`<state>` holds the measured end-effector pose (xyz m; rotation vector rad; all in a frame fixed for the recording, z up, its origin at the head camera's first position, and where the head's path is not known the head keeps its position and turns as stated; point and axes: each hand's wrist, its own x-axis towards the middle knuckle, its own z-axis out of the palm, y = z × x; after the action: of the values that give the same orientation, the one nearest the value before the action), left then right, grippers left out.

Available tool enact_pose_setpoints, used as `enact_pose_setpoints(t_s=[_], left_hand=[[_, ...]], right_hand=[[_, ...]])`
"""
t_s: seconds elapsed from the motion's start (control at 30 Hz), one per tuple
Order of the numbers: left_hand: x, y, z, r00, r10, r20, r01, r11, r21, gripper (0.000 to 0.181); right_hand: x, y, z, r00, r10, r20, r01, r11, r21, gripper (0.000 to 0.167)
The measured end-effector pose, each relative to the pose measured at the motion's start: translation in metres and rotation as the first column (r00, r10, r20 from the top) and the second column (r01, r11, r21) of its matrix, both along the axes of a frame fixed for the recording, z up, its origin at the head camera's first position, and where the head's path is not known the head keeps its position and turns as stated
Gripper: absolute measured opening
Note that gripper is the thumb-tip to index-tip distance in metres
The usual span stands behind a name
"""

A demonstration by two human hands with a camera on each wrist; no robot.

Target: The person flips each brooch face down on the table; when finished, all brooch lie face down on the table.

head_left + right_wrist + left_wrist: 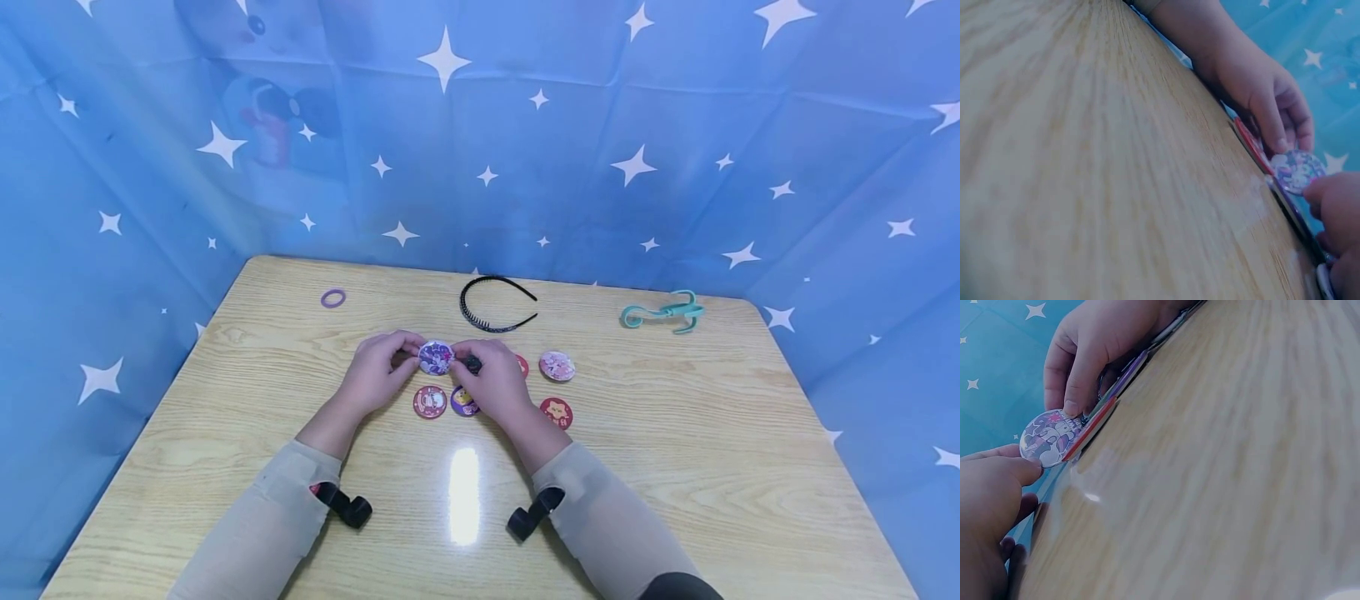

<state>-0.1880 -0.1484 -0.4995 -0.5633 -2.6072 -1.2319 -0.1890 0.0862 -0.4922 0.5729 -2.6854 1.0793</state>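
Observation:
A round purple-and-white pin badge [436, 357] with a cartoon picture is held between both hands, tilted up off the table. My left hand [377, 372] pinches its left edge between thumb and fingers. The right hand [495, 379] pinches the opposite edge. Under the right fingers a small dark object [472, 364] shows, its kind unclear. Just in front lie a red badge [430, 402] and a purple badge with a yellow figure [461, 400], the latter partly hidden by the right hand. In the left wrist view the held badge [1050, 439] stands beside the red badge's edge [1090, 428].
Right of the hands lie a pink badge [557, 367], a red badge [557, 412] and another partly hidden red one [522, 365]. Farther back are a purple ring [333, 298], a black toothed headband [480, 321] and teal scissors-like object [667, 312]. A starry blue curtain [517, 200] surrounds the table.

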Motion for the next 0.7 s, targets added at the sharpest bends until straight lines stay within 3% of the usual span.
enact_pose_setpoints(t_s=[0.27, 0.5, 0.7], left_hand=[[-0.0001, -0.0003, -0.0017, 1.000, -0.011, -0.024, 0.010, 1.000, -0.025, 0.030], [-0.0009, -0.0003, -0.0034, 0.998, -0.045, -0.048, 0.046, 0.999, 0.014, 0.020], [-0.0010, -0.0003, -0.0042, 0.995, -0.054, -0.085, 0.053, 0.999, -0.008, 0.011]], right_hand=[[0.0002, -0.0001, -0.0012, 1.000, 0.003, -0.004, -0.003, 1.000, 0.001, 0.021], [0.0004, -0.0006, -0.0016, 1.000, -0.004, 0.011, 0.004, 1.000, -0.024, 0.014], [0.0006, -0.0013, -0.0011, 1.000, -0.006, 0.010, 0.006, 1.000, -0.027, 0.008]])
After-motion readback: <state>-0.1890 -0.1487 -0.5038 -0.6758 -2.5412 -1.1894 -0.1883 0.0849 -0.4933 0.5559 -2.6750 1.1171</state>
